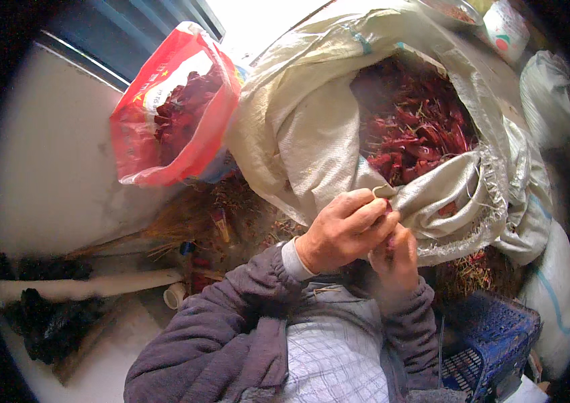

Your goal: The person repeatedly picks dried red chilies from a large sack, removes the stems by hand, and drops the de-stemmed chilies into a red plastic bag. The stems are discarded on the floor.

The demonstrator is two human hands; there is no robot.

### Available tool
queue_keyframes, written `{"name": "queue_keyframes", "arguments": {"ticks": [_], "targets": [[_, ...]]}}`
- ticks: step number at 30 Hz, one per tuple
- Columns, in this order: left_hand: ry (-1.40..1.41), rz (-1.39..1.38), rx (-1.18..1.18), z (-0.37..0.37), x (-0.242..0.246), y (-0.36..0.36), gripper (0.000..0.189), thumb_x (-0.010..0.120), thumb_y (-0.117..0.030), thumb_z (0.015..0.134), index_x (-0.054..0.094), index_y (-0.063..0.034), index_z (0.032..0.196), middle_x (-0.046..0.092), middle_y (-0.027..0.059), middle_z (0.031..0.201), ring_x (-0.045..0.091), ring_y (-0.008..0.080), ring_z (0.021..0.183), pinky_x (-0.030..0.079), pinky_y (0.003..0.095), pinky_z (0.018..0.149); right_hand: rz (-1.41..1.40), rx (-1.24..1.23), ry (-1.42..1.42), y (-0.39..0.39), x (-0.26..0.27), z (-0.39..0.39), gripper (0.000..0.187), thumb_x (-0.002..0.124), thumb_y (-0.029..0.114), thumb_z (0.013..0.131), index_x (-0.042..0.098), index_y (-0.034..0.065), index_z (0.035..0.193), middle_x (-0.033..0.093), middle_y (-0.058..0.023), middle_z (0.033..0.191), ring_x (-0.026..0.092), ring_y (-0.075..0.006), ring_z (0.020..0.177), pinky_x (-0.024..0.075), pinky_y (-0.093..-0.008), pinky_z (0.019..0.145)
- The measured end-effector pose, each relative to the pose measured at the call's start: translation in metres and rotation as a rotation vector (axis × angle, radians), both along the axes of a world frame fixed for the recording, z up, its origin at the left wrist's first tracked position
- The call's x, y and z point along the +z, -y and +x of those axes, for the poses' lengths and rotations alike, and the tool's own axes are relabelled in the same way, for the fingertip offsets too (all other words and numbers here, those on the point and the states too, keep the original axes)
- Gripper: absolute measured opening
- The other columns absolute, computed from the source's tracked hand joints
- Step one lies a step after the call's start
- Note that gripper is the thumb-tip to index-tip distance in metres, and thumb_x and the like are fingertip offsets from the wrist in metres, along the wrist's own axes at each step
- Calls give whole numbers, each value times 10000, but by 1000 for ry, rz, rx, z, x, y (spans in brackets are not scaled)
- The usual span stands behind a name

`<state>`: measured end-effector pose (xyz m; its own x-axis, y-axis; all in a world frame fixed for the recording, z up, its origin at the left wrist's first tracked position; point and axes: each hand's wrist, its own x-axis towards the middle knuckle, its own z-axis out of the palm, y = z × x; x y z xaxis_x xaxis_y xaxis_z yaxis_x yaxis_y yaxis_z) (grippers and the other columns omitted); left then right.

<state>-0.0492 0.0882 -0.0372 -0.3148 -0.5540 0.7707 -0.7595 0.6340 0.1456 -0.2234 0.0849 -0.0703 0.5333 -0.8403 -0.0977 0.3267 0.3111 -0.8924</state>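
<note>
Both my hands meet at the near rim of a large white woven sack. The sack holds many dried red chili peppers with thin stems. My left hand has its fingertips closed on a dried red chili pepper, whose stem end shows pale at the top. My right hand grips the lower part of the same pepper, its fingers bent round it. Most of that pepper is hidden by the fingers. To the left of the big sack, a red and white plastic bag stands with dark red dried pieces inside.
A blue plastic crate stands at the lower right, near full white sacks. Stems and scraps lie on the floor below the large sack, beside a straw broom. A metal bowl is at the top right.
</note>
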Motion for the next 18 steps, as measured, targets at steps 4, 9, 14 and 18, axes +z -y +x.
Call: {"name": "queue_keyframes", "arguments": {"ticks": [4,9,14,18], "targets": [[-133,108,-93,10,-5,-13,390,744,-118,769,758,-39,1150,681,124,1167,666,311,1095,562,406,942,39,151,-130,2,14,-3,338,599,361,1063,645,33,1136,573,42,852,481,-32,711,388,-220,594],[-379,314,-262,13,-9,-22,318,737,26,835,720,38,1153,709,182,1172,694,357,1131,564,432,980,-98,116,-122,-4,14,0,320,602,198,1066,614,-22,1298,679,-34,1150,605,-106,1069,514,-297,941],[-464,417,-304,8,-15,-34,290,724,14,878,721,35,1167,679,224,1255,635,416,1252,495,477,1080,131,272,213,-4,15,-7,354,596,224,1073,547,11,1351,621,-9,1140,567,-89,1040,494,-286,913],[-608,631,-520,13,-17,-42,442,734,-89,837,675,44,1254,586,249,1412,511,429,1400,384,503,1176,126,256,201,-3,17,-14,332,588,238,1075,560,17,1322,626,4,1099,572,-90,988,494,-287,868]]}}
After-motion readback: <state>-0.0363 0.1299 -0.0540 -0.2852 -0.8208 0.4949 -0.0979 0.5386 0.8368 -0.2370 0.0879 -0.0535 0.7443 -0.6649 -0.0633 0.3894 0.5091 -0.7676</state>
